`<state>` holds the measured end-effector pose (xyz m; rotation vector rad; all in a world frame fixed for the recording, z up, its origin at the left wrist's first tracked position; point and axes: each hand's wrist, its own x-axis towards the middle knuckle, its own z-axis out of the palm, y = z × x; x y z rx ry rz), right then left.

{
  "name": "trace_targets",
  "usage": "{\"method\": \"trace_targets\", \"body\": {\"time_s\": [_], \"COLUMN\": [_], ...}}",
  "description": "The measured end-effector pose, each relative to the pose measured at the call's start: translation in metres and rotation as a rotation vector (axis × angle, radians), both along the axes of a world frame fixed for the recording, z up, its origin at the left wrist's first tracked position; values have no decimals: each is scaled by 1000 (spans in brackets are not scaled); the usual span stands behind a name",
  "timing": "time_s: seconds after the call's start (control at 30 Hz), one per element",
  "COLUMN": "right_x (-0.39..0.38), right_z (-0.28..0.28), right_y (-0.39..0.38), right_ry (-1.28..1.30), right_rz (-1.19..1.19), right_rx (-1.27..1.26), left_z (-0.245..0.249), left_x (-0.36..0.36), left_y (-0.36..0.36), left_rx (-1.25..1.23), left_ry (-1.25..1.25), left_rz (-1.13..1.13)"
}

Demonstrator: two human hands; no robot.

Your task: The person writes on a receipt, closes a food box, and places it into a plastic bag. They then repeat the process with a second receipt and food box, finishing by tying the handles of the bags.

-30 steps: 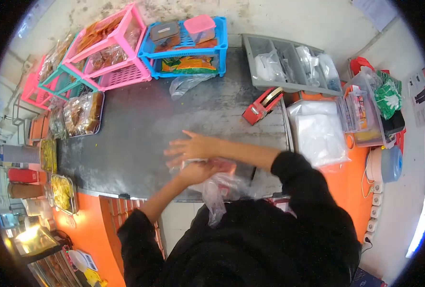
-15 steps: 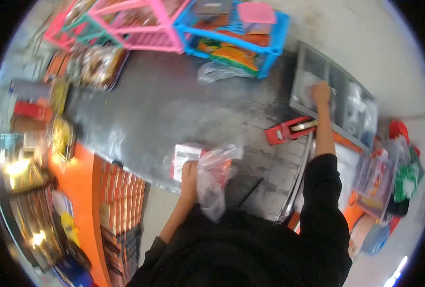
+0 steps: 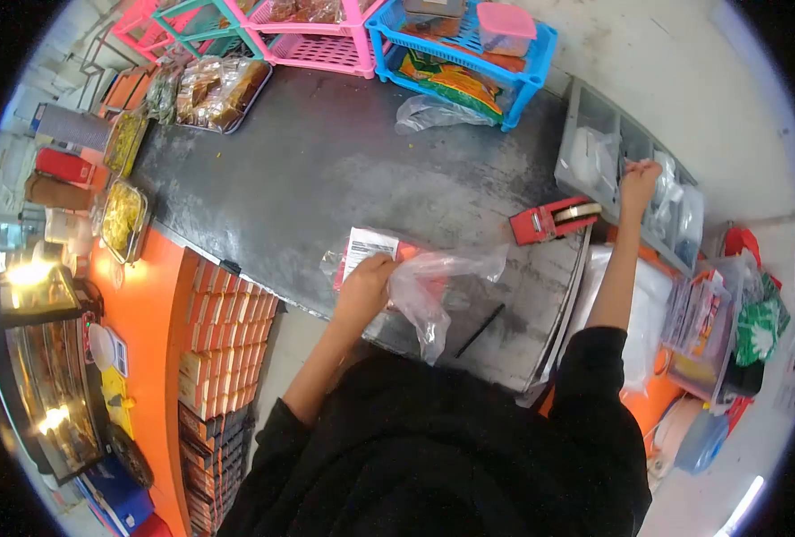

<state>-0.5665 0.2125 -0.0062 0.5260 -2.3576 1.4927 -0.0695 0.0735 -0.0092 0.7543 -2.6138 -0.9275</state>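
Observation:
My left hand (image 3: 368,288) is closed on the bunched neck of a clear plastic bag (image 3: 429,291). Inside or under the bag lies a red package (image 3: 412,257) with a white printed label (image 3: 369,248), flat on the dark counter. My right hand (image 3: 641,182) reaches to the grey divided organizer (image 3: 585,100), its fingers pinched together over a middle compartment. What those fingertips hold, I cannot tell. Clear plastic bags (image 3: 592,159) fill the compartments beside it. A red tape dispenser (image 3: 540,224) rests on the counter in front of the organizer.
A dark stick (image 3: 480,330) lies near the front edge of the counter (image 3: 299,179). Blue (image 3: 531,79) and pink (image 3: 326,54) shelf racks line the back. Food trays (image 3: 122,219) stand at left. On the right are plastic sheets (image 3: 652,304) and a tub of packets (image 3: 701,331).
My right hand has shifted from the organizer's left compartment toward its middle. My left hand keeps hold of the bag, whose loose end now spreads to the right. The camera view has shifted slightly.

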Motion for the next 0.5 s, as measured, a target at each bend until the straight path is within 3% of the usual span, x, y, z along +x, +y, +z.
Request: {"method": "trace_targets", "body": {"time_s": [0.1,0.13,0.17,0.2,0.23,0.27,0.37,0.43,0.5], "right_x": [118,172,241,289,320,362,421,428,437], "right_z": [33,36,43,18,-34,-21,-24,-21,-11], "right_y": [22,26,20,24,28,22,-4,-24,-43], "right_ry": [6,-230,-125,-191,-450,-572,-627,-372,-278], "right_rz": [349,505,364,480,607,685,658,589,460], "right_rx": [174,111,326,242,307,258,129,185,187], "left_z": [-25,-32,-33,-47,-72,-87,-53,-33,-24], "left_x": [5,7,8,10,12,15,-11,-25,-29], "left_y": [-28,-33,-31,-32,-34,-36,-66,-83,-94], "left_rx": [22,55,407,413,296,181,223,240,409], "left_ry": [147,251,100,95,146,195,31,-54,-134], "left_rz": [-156,-203,-70,-97,-18,60,-137,-234,-334]}}
